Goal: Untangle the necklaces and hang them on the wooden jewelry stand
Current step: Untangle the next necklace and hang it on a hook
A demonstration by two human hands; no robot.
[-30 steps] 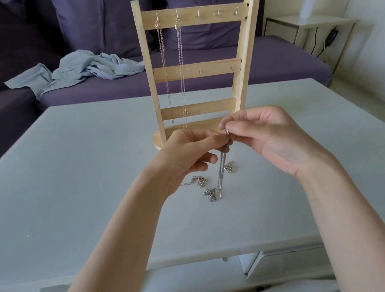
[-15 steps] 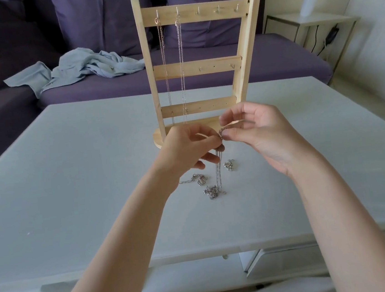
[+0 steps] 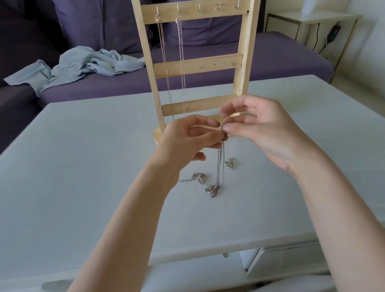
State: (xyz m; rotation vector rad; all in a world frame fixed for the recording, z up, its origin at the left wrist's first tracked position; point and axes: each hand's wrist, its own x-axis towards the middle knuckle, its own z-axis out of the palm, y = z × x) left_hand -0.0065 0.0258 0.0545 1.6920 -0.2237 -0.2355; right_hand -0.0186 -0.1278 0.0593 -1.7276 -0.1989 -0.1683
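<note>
A person sits at a pale bench (image 3: 71, 182) with both bare forearms reaching forward over it. The left hand (image 3: 184, 144) and the right hand (image 3: 263, 126) meet just in front of the base of a wooden jewelry stand (image 3: 198, 64), which stands upright on the bench toward its far side. Both hands pinch the top of a thin silver necklace (image 3: 220, 164): the left hand's thumb and fingers are curled around the chain, and the right hand's thumb and forefinger nip its clasp end while the other fingers fan loosely upward. From the pinch the chain drops straight down in a doubled strand to a small tangled knot (image 3: 211, 190) lying on the bench. Two more little heaps of chain lie on the bench near it, one heap (image 3: 198, 177) just to the left under the left wrist and another heap (image 3: 229, 163) just to the right. On the stand, two hung necklaces (image 3: 173, 60) dangle side by side from the two leftmost hooks of the top bar, reaching down to the lowest bar. Behind the bench is a purple sofa (image 3: 273, 66) with a crumpled light blue garment (image 3: 76, 67) lying on its seat.
</note>
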